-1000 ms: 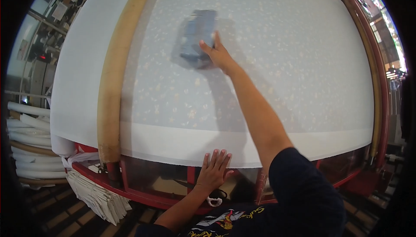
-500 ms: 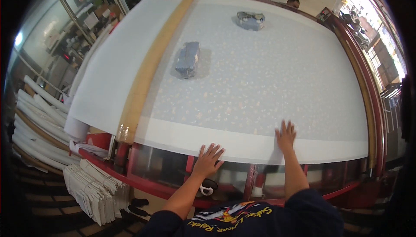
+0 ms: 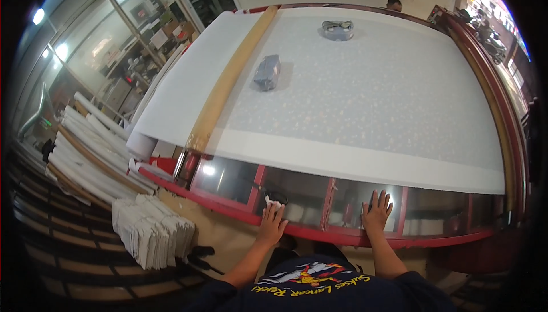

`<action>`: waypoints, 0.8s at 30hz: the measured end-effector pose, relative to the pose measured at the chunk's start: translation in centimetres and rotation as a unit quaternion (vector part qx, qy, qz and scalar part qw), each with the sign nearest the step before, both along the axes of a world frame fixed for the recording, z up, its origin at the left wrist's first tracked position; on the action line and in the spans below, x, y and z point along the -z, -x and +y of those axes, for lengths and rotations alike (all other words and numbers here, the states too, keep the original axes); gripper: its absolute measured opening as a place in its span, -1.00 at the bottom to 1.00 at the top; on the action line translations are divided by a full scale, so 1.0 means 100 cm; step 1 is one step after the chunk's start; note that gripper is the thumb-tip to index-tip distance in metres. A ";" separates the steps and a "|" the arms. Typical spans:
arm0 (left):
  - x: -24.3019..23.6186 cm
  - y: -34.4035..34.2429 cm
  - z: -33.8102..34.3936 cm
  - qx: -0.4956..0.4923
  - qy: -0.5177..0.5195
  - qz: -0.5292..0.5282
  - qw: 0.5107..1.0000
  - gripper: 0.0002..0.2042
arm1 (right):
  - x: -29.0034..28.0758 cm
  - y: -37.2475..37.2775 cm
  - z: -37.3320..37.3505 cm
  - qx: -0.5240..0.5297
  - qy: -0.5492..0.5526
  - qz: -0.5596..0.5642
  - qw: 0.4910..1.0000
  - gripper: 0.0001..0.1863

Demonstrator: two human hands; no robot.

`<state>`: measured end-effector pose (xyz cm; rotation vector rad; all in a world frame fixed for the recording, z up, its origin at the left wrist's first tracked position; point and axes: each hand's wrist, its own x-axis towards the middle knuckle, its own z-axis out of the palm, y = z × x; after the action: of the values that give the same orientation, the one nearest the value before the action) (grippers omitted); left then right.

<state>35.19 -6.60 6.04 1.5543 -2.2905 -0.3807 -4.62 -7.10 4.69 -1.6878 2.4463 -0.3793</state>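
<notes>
A wide sheet with a pale grey-blue speckled pattern (image 3: 365, 84) and a plain white border lies spread over a red-framed glass-topped table (image 3: 228, 183). My left hand (image 3: 272, 226) is at the table's near red edge, fingers spread, right by a dark-handled tool with white wrapping (image 3: 276, 198). Whether they touch I cannot tell, nor the tool's exact kind. Resting over the glass just short of the sheet's near edge, my right hand (image 3: 377, 214) has its fingers apart and holds nothing. Two blue wrapped blocks, one left (image 3: 267, 72) and one farther back (image 3: 337, 30), sit on the sheet.
A long tan roller (image 3: 234, 78) crosses the sheet's left part; another roller (image 3: 485, 78) borders the right side. White rolls (image 3: 91, 141) lean at the left, above a tied stack of folded white material (image 3: 151, 231). Beyond the far edge shows a person's head (image 3: 394, 4).
Both my hands have come back off the sheet's white border toward the table's near edge. The view has shifted, so more of the glass shows. The blocks stay on the sheet.
</notes>
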 end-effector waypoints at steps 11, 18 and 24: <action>0.161 -0.208 0.322 -0.249 -0.570 -0.044 0.782 -0.26 | 0.007 -0.031 0.002 -0.006 -0.024 0.050 0.998 -0.30; 0.137 -0.266 0.377 -0.392 -0.343 0.165 0.837 -0.35 | 0.009 -0.067 -0.008 0.160 -0.135 0.034 0.977 -0.25; 0.158 -0.323 0.432 -0.474 -0.444 0.191 0.736 -0.37 | 0.022 -0.219 -0.024 0.239 -0.120 0.049 0.962 -0.20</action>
<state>67.49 36.62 -9.72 2.4711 -0.7137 -1.4181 17.25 -9.47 2.47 -1.0347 2.8222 -0.0418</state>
